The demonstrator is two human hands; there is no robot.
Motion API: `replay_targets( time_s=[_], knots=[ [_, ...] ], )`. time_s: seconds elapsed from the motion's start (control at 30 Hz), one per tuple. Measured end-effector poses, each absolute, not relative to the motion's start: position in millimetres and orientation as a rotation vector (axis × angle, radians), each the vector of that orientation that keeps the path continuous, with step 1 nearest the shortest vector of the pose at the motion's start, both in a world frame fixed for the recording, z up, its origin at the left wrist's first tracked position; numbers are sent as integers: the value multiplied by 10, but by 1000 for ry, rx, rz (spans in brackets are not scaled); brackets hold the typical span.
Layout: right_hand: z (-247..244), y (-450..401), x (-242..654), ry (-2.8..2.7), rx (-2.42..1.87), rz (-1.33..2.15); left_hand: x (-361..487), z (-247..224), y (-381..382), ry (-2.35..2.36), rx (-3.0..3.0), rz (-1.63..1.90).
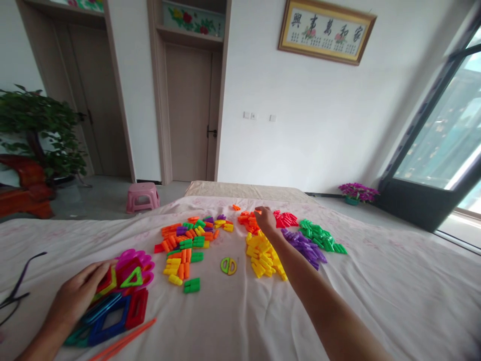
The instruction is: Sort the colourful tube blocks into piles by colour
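Note:
My right hand reaches over the orange pile, fingers bent together; what they hold, if anything, is too small to name. Near it lie red pieces, yellow pieces, purple pieces and green pieces. My left hand rests against flat magnetic frames at the left, its fingertips at a red and yellow one. A magenta flower-shaped piece, a green triangle and a blue square lie there. Mixed-colour pieces spread across the middle left.
A yellow-green round piece lies mid-cloth, with a single green block to its left. Orange sticks and dark-framed glasses are at the near left. The cloth is wrinkled. A pink stool stands beyond.

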State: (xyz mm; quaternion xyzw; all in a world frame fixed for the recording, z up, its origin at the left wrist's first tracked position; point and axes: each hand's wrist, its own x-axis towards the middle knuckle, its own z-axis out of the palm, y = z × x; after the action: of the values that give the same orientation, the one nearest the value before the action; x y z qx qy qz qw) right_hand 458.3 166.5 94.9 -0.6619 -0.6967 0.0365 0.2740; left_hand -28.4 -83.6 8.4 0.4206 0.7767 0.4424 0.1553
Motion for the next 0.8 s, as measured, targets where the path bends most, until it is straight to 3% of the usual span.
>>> replay_targets(
  time_s=[0.3, 0.8],
  knots=[
    [739, 1375, 3913, -2361, -1601, 18, -313, 59, -811, 2193, 1153, 1301],
    [624, 1065, 3614, -2523, -1661, -53, -377, 0, -817, 2250, 1214, 1241]
  ],
)
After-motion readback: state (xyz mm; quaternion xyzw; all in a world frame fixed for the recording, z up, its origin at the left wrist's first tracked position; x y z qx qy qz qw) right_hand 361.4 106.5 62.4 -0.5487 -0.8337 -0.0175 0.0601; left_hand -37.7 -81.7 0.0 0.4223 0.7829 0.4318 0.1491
